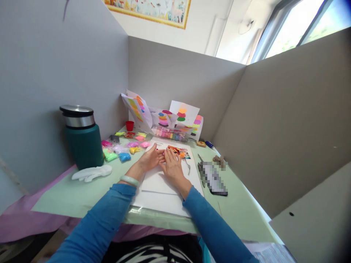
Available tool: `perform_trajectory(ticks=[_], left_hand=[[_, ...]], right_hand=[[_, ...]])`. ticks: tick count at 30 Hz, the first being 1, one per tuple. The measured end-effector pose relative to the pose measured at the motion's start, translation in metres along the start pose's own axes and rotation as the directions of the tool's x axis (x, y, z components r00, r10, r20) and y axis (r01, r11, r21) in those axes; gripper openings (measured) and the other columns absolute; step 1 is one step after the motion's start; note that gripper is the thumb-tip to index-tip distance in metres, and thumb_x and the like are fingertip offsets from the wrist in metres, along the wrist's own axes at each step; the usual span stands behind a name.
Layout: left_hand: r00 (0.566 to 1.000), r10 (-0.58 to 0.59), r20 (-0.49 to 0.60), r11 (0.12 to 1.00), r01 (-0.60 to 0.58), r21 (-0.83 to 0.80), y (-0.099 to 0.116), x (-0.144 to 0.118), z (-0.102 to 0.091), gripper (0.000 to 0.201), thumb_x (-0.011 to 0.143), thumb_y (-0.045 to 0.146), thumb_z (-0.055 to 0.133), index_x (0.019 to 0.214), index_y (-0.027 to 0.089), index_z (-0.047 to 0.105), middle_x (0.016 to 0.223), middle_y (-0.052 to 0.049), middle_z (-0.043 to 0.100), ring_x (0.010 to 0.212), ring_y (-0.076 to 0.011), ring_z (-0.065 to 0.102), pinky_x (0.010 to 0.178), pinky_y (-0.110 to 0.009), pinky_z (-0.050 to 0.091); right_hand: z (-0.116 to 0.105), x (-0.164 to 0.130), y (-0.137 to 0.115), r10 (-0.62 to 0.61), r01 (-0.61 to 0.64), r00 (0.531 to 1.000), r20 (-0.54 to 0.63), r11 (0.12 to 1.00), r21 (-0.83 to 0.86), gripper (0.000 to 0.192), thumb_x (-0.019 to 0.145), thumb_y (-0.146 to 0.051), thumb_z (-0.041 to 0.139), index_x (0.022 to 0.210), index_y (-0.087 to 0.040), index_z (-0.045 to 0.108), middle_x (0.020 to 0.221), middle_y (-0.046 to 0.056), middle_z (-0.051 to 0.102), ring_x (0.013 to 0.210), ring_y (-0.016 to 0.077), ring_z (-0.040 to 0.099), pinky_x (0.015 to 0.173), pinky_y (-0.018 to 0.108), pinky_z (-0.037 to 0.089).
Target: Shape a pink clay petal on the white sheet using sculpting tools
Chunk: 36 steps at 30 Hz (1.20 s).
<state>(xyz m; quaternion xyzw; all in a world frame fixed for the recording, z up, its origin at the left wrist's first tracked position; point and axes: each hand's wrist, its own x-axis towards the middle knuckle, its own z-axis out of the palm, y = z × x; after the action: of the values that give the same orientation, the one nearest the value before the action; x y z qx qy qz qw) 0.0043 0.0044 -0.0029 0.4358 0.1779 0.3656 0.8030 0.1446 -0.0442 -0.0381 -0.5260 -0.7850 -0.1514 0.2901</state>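
Right at the middle of the worktop (76,197), both hands lie on a stack of white paper (161,182). The left hand (149,159) and the right hand (172,166) rest side by side, fingertips nearly meeting, with a small pink lump of clay (163,153) pinched between them; each grip looks closed lightly on it, though the lump is too small to make out clearly. A pale green bracelet (129,180) sits on the left wrist, and both arms wear blue sleeves.

Just past the fingers lies a printed picture sheet (179,150), and beside the right hand a thin metal tool (188,166) lies on the paper. Toward the right edge sits a dark flat object (215,180), blurred out, with a brown lump (218,159) just behind it.

Along the left side, small bags of coloured clay (124,146) are scattered in pink, green, blue and yellow. Near the left edge stands a dark green flask (82,140) with a metal lid, and a white glove (91,172) lies in front of it. At the far edge a clear box of clay sticks (170,134) lies across, with a small red cup (129,125) to its left and paper sheets with colour blobs (182,115) propped against the back partition.
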Motion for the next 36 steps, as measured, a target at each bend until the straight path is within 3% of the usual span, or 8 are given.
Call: perform_trajectory(ticks=[3, 6, 11, 16, 22, 27, 33, 36], left_hand=[[0.994, 0.079, -0.070, 0.997, -0.081, -0.020, 0.0008, 0.0006, -0.0008, 0.057, 0.086, 0.062, 0.041, 0.097, 0.011, 0.062, 0.102, -0.017, 0.065, 0.103, -0.0235, 0.060, 0.094, -0.035, 0.045], [0.999, -0.023, -0.029, 1.000, 0.023, 0.002, -0.0015, 0.0008, 0.0002, 0.055, 0.088, 0.061, 0.038, 0.095, 0.012, 0.063, 0.097, -0.016, 0.067, 0.101, -0.0251, 0.061, 0.090, -0.037, 0.047], [0.999, -0.013, -0.033, 0.997, 0.011, -0.077, 0.0000, 0.0008, -0.0023, 0.058, 0.090, 0.059, 0.035, 0.100, 0.010, 0.064, 0.101, -0.017, 0.067, 0.100, -0.0226, 0.062, 0.091, -0.033, 0.047], [0.999, 0.005, -0.033, 0.990, -0.009, -0.144, 0.0031, -0.0010, -0.0023, 0.056, 0.093, 0.052, 0.032, 0.107, 0.005, 0.062, 0.102, -0.018, 0.066, 0.098, -0.0218, 0.062, 0.092, -0.032, 0.046], [1.000, -0.017, 0.010, 0.988, 0.018, -0.157, 0.0013, -0.0010, -0.0016, 0.055, 0.093, 0.052, 0.035, 0.108, 0.006, 0.061, 0.100, -0.017, 0.066, 0.095, -0.0207, 0.063, 0.090, -0.031, 0.046], [0.999, -0.044, -0.009, 0.992, 0.042, -0.116, -0.0005, 0.0000, -0.0014, 0.051, 0.095, 0.047, 0.032, 0.109, 0.008, 0.061, 0.097, -0.015, 0.068, 0.092, -0.0197, 0.064, 0.088, -0.031, 0.047], [0.999, -0.039, 0.003, 0.995, 0.039, -0.095, -0.0011, 0.0006, -0.0037, 0.050, 0.092, 0.050, 0.038, 0.106, 0.009, 0.062, 0.103, -0.017, 0.066, 0.096, -0.0208, 0.064, 0.086, -0.031, 0.048], [0.999, -0.031, -0.011, 0.996, 0.030, -0.088, -0.0024, 0.0007, -0.0035, 0.046, 0.093, 0.048, 0.039, 0.106, 0.009, 0.062, 0.099, -0.015, 0.067, 0.093, -0.0195, 0.064, 0.085, -0.030, 0.049]], right_hand=[[-0.0002, -0.0015, -0.0019, -0.073, 0.073, 0.997, 0.017, 0.997, 0.005, 0.061, 0.092, -0.040, 0.045, 0.143, -0.009, 0.034, 0.147, 0.018, 0.034, 0.139, 0.0279, 0.024, 0.110, 0.049, 0.017], [0.0002, -0.0010, -0.0059, -0.160, 0.160, 0.986, 0.035, 0.987, 0.016, 0.064, 0.092, -0.042, 0.045, 0.145, -0.010, 0.032, 0.148, 0.017, 0.033, 0.141, 0.0260, 0.021, 0.111, 0.046, 0.016], [0.0019, -0.0014, -0.0030, -0.024, 0.025, 1.000, 0.018, 0.999, -0.028, 0.063, 0.091, -0.042, 0.046, 0.144, -0.009, 0.034, 0.147, 0.019, 0.034, 0.139, 0.0289, 0.024, 0.109, 0.050, 0.017], [0.0006, -0.0025, -0.0069, -0.167, 0.167, 0.986, 0.017, 0.986, -0.020, 0.066, 0.092, -0.043, 0.045, 0.143, -0.005, 0.032, 0.148, 0.018, 0.033, 0.141, 0.0251, 0.019, 0.112, 0.047, 0.014], [0.0012, -0.0020, -0.0014, -0.011, 0.009, 0.999, -0.031, 0.999, -0.040, 0.062, 0.092, -0.041, 0.045, 0.142, -0.006, 0.036, 0.146, 0.019, 0.035, 0.139, 0.0297, 0.025, 0.109, 0.052, 0.017], [0.0018, -0.0025, -0.0059, -0.142, 0.142, 0.990, -0.008, 0.990, -0.013, 0.063, 0.092, -0.042, 0.045, 0.143, -0.007, 0.034, 0.147, 0.017, 0.035, 0.141, 0.0260, 0.020, 0.111, 0.048, 0.014], [0.0038, -0.0017, -0.0007, 0.007, -0.008, 0.999, -0.046, 0.999, -0.032, 0.060, 0.092, -0.041, 0.046, 0.141, -0.008, 0.038, 0.145, 0.019, 0.037, 0.138, 0.0292, 0.026, 0.109, 0.051, 0.017], [0.0039, -0.0030, -0.0020, -0.077, 0.076, 0.997, -0.027, 0.997, -0.029, 0.063, 0.091, -0.042, 0.047, 0.142, -0.008, 0.036, 0.145, 0.019, 0.038, 0.140, 0.0277, 0.023, 0.110, 0.050, 0.016]])
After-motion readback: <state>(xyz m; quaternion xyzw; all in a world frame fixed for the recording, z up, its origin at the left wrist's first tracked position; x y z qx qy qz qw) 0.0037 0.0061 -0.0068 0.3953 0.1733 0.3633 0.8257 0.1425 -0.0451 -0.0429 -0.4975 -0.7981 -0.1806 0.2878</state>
